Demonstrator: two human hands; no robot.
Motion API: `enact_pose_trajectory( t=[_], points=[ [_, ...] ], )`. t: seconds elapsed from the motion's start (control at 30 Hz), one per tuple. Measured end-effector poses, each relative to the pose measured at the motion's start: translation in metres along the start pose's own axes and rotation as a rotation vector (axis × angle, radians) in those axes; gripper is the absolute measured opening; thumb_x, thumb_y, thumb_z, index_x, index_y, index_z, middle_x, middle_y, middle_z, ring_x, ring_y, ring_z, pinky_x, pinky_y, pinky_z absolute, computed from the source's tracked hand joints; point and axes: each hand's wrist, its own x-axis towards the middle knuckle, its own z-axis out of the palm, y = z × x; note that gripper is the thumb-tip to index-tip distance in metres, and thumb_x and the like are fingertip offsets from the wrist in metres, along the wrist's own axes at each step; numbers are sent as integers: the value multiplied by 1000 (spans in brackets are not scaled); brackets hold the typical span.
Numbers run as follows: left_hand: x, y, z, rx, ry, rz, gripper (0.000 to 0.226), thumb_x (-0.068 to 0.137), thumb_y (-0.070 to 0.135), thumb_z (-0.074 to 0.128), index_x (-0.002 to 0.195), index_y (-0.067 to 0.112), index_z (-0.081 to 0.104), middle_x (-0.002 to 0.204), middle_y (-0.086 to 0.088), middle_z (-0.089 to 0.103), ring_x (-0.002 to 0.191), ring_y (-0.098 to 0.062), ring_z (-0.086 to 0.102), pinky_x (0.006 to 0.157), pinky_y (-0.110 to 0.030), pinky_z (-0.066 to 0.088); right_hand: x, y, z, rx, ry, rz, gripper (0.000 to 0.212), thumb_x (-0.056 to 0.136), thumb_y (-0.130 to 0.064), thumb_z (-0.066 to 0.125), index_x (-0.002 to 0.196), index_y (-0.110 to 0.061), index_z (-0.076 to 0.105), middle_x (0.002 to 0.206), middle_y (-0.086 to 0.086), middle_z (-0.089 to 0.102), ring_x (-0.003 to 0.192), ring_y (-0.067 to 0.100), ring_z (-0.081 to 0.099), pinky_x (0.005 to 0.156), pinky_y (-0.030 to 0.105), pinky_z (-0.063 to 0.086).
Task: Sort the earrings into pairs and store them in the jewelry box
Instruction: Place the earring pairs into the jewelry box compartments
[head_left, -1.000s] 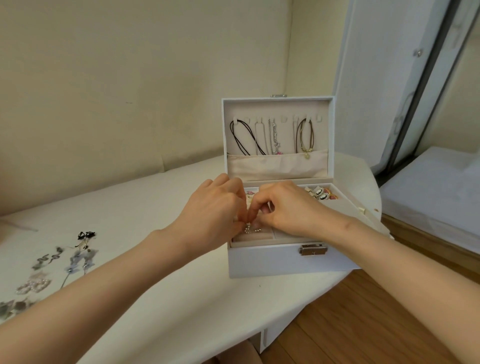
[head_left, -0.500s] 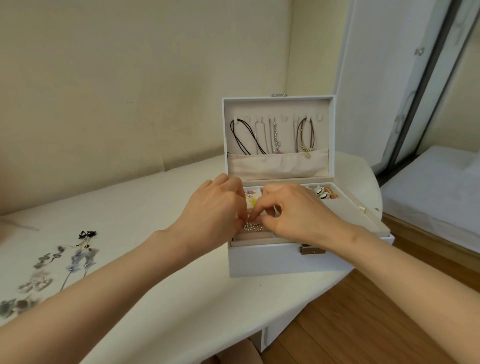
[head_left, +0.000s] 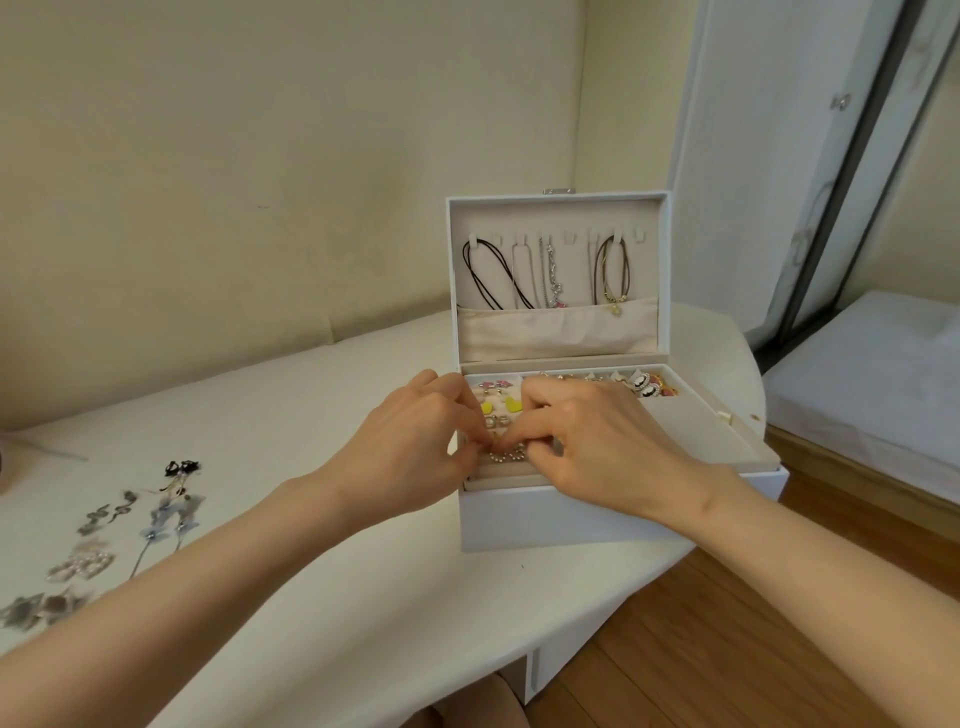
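Observation:
A white jewelry box (head_left: 597, 514) stands open on the white table (head_left: 322, 597), its lid upright with necklaces (head_left: 550, 275) hanging inside. Both hands meet over the box's front left slots. My left hand (head_left: 410, 457) and my right hand (head_left: 587, 441) pinch a beaded silver earring (head_left: 506, 455) that lies low on the beige padding. Behind it sit yellow heart earrings (head_left: 501, 405) and pink ones (head_left: 493, 385). Several loose earrings (head_left: 104, 540) lie in pairs on the table at far left.
More colourful earrings (head_left: 649, 387) sit at the tray's back right. The table ends just right of the box, above a wooden floor (head_left: 727, 649). A white mattress (head_left: 872, 374) lies at right, and a sliding door frame (head_left: 852, 182) stands behind it.
The beaded earring went from hanging at my fingertips down onto the padding. Both hands shifted slightly back into the box, uncovering the box's front face.

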Motion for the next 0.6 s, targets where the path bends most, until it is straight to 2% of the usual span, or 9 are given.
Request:
enact_pose_trajectory(
  t=[0.1,0.2,0.27,0.4,0.5,0.6],
  points=[
    [-2,1,0,23,14,15,24,88,21,53,104,28,70,108,10,55,99,-13,44,82,-28,41,-1,4,0,19,2,37,34,74,-19,45,80,-31,76,67,-8,53,57,5,44,44,15,25],
    [-3,1,1,26,36,27,23,90,23,54,104,29,70,110,11,55,100,-13,44,82,-26,40,-3,8,2,5,21,55,33,74,-14,51,85,-31,76,69,-5,56,68,16,63,50,29,45],
    [-4,1,2,24,42,35,23,90,23,54,105,28,70,110,10,56,100,-14,45,83,-27,40,-4,7,3,-39,30,27,34,71,-12,51,83,-31,77,67,-5,54,64,20,63,47,27,44],
    [-4,1,2,32,38,48,24,90,22,53,106,28,70,111,11,55,100,-14,44,83,-25,39,-3,5,3,-125,56,-31,38,71,-20,41,78,-34,76,62,-7,52,51,14,53,47,19,26],
    [-4,0,1,42,9,55,26,90,23,51,106,28,70,112,11,55,102,-14,45,84,-27,40,-2,5,4,-109,31,-25,36,71,-18,44,79,-32,76,63,-7,51,51,15,52,46,20,27],
    [-4,-1,0,45,40,69,30,87,28,46,105,30,70,109,10,56,99,-15,46,82,-30,42,-2,6,2,-26,-33,57,36,74,-14,48,89,-30,76,70,-5,54,62,15,55,52,26,35]
  ],
)
